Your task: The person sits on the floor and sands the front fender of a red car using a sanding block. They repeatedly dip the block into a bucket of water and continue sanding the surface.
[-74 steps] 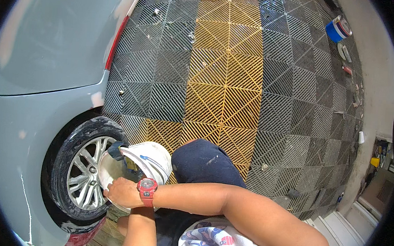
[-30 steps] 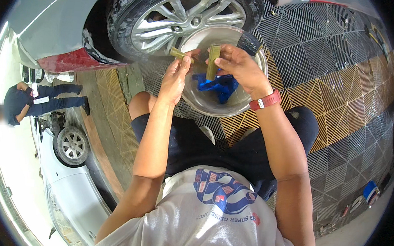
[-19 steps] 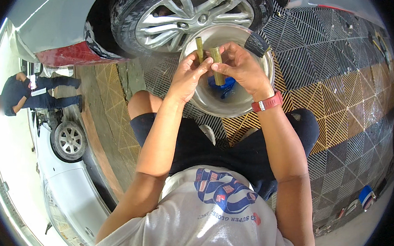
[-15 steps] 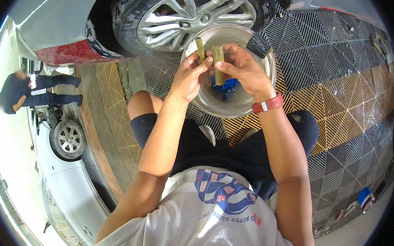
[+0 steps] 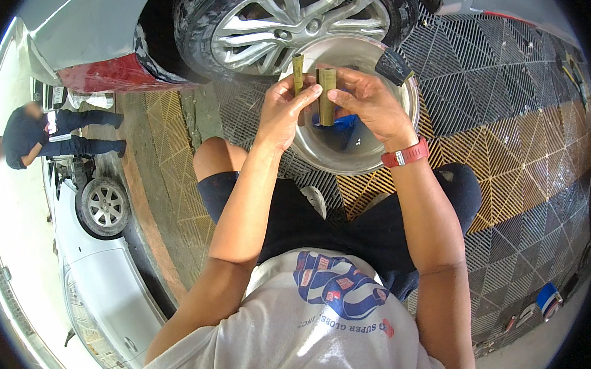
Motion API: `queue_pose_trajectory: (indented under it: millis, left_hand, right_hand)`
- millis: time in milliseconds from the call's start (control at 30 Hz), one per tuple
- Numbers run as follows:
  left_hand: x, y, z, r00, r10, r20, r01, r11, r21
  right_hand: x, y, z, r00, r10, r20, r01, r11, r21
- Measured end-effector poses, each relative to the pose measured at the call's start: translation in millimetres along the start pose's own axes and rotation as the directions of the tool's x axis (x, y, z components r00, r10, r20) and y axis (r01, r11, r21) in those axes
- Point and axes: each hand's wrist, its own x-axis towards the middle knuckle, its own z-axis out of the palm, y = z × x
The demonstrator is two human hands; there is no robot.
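Fingers (image 5: 312, 94) pinch 2 olive sticks (image 5: 326, 95) above metal bowl (image 5: 378, 156).

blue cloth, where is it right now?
Head view, upper centre: the crumpled blue cloth lies inside the round metal bowl, just below the right hand holding an olive-green stick, in front of the car wheel.

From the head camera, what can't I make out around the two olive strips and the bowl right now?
- Head view: lower ends of the olive strips, covered by the left hand and right hand.
- Blue thing in the metal bowl: mostly behind the right hand; its kind is unclear.
- Dark brush on the rim: handle hidden by the hand.
- Small items on the floor at lower right: too small and warped.
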Motion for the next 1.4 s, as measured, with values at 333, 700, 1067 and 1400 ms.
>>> queue_pose_trajectory:
  millis: [333, 700, 1067, 1400]
  left_hand:
    - [6, 12, -20, 0.991, -0.110, 0.075, 0.130, 0.916, -0.378]
    - [-3, -6, 11, 0.998, -0.046, -0.037, 0.045, 0.999, -0.013]
    - [2, -8, 5, 0.992, -0.114, -0.061, 0.103, 0.982, -0.156]
    - [3, 11, -13, 0.988, -0.148, 0.043, 0.153, 0.973, -0.174]
  right_hand:
    - [8, 7, -1, 0.983, -0.075, -0.167, -0.010, 0.889, -0.458]
    - [6, 14, 14, 0.959, -0.185, -0.216, 0.071, 0.891, -0.448]
    - [5, 3, 5, 0.971, -0.065, -0.228, -0.016, 0.942, -0.335]
    - [7, 6, -5, 0.953, -0.037, -0.301, 0.018, 0.998, -0.068]
